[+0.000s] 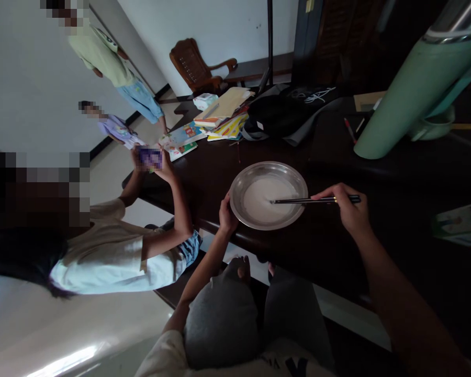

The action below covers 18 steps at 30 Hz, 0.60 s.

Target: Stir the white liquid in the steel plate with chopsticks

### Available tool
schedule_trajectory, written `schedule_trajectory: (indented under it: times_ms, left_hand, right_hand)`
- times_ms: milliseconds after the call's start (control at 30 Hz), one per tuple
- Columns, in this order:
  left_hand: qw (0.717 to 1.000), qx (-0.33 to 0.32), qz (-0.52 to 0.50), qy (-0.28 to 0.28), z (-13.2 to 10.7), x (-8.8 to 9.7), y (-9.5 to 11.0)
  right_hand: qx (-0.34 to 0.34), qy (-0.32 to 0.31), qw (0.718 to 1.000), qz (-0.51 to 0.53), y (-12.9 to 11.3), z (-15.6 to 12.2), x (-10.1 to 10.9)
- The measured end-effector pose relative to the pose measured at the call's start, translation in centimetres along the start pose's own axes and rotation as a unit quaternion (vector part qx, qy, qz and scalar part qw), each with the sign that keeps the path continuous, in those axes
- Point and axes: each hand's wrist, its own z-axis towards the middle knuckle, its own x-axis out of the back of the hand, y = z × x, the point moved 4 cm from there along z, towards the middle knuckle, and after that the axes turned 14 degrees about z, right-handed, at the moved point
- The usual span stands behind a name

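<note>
A round metal bowl (235, 209) stands on the dark table near its front edge. White, milky liquid (259, 201) covers its bottom. My left hand (226, 215) grips the bowl's left rim, its fingers partly hidden behind the metal. In my right hand (350, 209) is a pair of black chopsticks (298, 201), held closed together and nearly level. Their tips dip into the liquid near the middle of the bowl.
Books and papers (223, 112) lie piled at the back left, beside a black bag (278, 112). A tall green flask (396, 99), a green cup (435, 125) and a carton (461, 222) stand right. A seated person (113, 251) at left holds a phone; two others are behind.
</note>
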Motion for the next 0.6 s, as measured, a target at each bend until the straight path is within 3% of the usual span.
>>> schedule_trajectory:
  times_ms: [167, 367, 533, 600]
  left_hand:
    - [1.0, 0.001, -0.005, -0.01, 0.3, 0.0, -0.3]
    - [1.0, -0.009, -0.01, -0.018, 0.4, 0.0, -0.4]
    - [0.999, -0.012, -0.02, -0.033, 0.5, 0.0, -0.5]
    - [0.999, -0.009, -0.019, -0.032, 0.5, 0.0, -0.5]
  right_hand:
    - [0.008, -0.109, 0.994, 0.0, 0.5, -0.3, -1.4]
    - [0.013, 0.002, 1.0, 0.007, 0.5, 0.1, 0.2]
    - [0.001, -0.107, 0.994, 0.011, 0.9, -0.2, -1.1]
    - [0.012, -0.094, 0.996, 0.001, 0.9, -0.1, -1.0]
